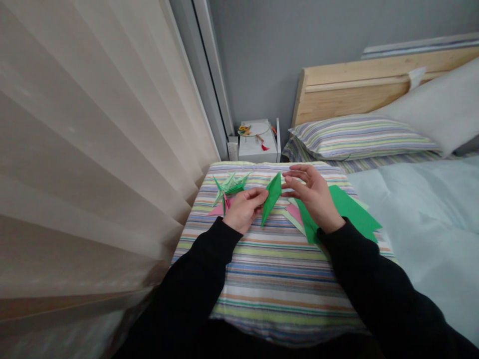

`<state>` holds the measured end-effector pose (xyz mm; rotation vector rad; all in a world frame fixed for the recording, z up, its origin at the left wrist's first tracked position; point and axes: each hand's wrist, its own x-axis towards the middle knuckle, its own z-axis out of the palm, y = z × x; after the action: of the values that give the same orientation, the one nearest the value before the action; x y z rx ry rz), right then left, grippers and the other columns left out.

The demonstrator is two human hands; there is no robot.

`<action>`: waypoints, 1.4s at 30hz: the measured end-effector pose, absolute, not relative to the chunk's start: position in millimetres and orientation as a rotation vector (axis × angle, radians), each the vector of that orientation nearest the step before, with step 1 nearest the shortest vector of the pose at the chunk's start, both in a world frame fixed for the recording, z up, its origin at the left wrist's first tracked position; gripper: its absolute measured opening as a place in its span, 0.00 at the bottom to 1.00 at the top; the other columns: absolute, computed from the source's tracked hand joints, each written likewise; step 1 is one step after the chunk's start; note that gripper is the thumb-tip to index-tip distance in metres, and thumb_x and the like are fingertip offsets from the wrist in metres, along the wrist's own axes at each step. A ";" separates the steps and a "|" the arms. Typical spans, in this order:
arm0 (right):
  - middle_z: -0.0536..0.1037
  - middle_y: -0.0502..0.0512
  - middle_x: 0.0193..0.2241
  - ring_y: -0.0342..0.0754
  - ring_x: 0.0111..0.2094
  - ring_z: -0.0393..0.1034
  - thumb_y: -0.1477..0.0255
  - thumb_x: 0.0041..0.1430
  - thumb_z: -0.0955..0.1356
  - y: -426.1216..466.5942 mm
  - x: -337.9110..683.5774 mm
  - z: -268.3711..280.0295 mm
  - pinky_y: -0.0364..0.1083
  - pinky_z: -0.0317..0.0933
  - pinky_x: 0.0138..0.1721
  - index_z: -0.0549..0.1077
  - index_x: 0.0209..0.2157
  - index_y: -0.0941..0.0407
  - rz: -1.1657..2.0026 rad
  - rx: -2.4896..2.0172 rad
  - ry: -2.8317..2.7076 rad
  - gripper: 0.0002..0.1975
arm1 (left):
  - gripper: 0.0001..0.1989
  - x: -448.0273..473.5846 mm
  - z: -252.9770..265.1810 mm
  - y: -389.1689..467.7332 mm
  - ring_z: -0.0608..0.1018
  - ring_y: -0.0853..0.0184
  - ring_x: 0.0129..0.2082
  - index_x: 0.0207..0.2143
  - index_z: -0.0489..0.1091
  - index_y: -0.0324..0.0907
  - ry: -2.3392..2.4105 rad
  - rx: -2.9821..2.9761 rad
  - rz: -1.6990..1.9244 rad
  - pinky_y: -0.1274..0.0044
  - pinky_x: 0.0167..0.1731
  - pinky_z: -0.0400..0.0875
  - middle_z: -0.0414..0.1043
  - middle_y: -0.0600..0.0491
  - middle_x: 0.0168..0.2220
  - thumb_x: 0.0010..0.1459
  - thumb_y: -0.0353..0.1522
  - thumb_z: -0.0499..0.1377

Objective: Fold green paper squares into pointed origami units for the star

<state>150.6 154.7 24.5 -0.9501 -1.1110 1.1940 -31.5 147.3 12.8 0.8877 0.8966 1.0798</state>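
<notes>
A folded green origami paper (272, 197), long and diamond-shaped, stands tilted above the striped cloth. My left hand (245, 207) pinches its left side between thumb and fingers. My right hand (309, 192) is just to the right of it, fingers spread and bent; the fingertips come close to the paper's right edge, and whether they touch it I cannot tell. Under and behind my right hand lie green paper sheets (350, 212), with a pink sheet (294, 213) showing at their left. Beyond my left hand sit several folded paper cranes (232, 185), in green, pale green and pink.
A striped cloth (284, 279) covers the surface in front of me. The bed with a pale blue quilt (422, 199) adjoins on the right, below a striped pillow (366, 135). A pleated curtain (93, 149) hangs at left. A white nightstand (258, 149) stands behind.
</notes>
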 end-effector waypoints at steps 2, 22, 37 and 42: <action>0.78 0.51 0.42 0.46 0.34 0.77 0.60 0.50 0.79 152.6 147.9 22.8 0.48 0.76 0.36 0.68 0.42 0.51 1.148 -0.902 -1.207 0.23 | 0.19 -29.8 12.4 147.8 0.67 0.77 0.22 0.29 0.76 0.38 0.912 0.965 1.189 0.83 0.22 0.61 0.69 0.59 0.23 0.44 0.41 0.77; 0.76 0.55 0.34 0.51 0.38 0.71 0.70 0.59 0.72 146.0 144.1 20.3 0.50 0.69 0.36 0.74 0.27 0.54 0.841 -0.956 -1.619 0.07 | 0.11 -26.7 17.5 145.2 0.77 0.69 0.32 0.30 0.73 0.39 0.952 1.293 1.214 0.77 0.38 0.73 0.75 0.56 0.30 0.47 0.31 0.72; 0.71 0.50 0.27 0.47 0.29 0.67 0.68 0.57 0.74 148.2 145.6 19.7 0.46 0.70 0.27 0.71 0.26 0.53 0.904 -0.975 -1.434 0.11 | 0.20 -29.7 21.5 144.0 0.82 0.67 0.29 0.39 0.67 0.42 0.985 1.132 1.333 0.77 0.33 0.74 0.78 0.57 0.27 0.47 0.32 0.73; 0.76 0.49 0.36 0.45 0.30 0.73 0.65 0.53 0.77 149.7 147.0 21.9 0.45 0.71 0.27 0.65 0.39 0.50 0.948 -0.923 -1.348 0.20 | 0.18 -30.6 19.8 145.3 0.79 0.70 0.24 0.35 0.68 0.41 1.045 1.076 1.324 0.77 0.32 0.73 0.75 0.59 0.23 0.45 0.31 0.73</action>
<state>147.0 149.7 21.9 -0.9235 -1.3480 0.9483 -30.6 145.3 19.8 1.0755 1.0446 1.3243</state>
